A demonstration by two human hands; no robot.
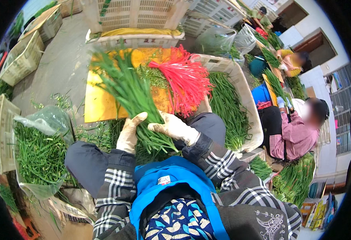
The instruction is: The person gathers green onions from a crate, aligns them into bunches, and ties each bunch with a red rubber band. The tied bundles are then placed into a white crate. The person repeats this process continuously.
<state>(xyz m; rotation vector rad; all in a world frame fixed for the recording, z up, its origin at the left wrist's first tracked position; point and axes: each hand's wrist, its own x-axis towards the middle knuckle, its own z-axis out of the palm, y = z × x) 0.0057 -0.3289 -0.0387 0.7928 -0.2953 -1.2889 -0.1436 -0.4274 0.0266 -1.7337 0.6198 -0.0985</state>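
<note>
A bunch of long green chives (pixel 139 99) slants across my lap, with the leaf tips blurred at the upper left. My left hand (pixel 129 132), in a pale glove, grips its left side with the thumb laid across the leaves. From the right, my right hand (pixel 175 127), gloved too, has its fingers around the lower part; the cut ends stick out below it. Behind the bunch lies a yellow board (pixel 99 106) with leaf scraps on it. A fan of red plastic ties (pixel 187 82) rests on the board's right half.
A white crate (pixel 255 120) beside my right knee holds loose chives (pixel 228 105). At left, a clear plastic bag (pixel 51 118) contains leaf trimmings (pixel 39 156). Stacked crates (pixel 133 15) stand beyond the board. A person in a pink sleeve (pixel 297 132) works at right, with others farther back.
</note>
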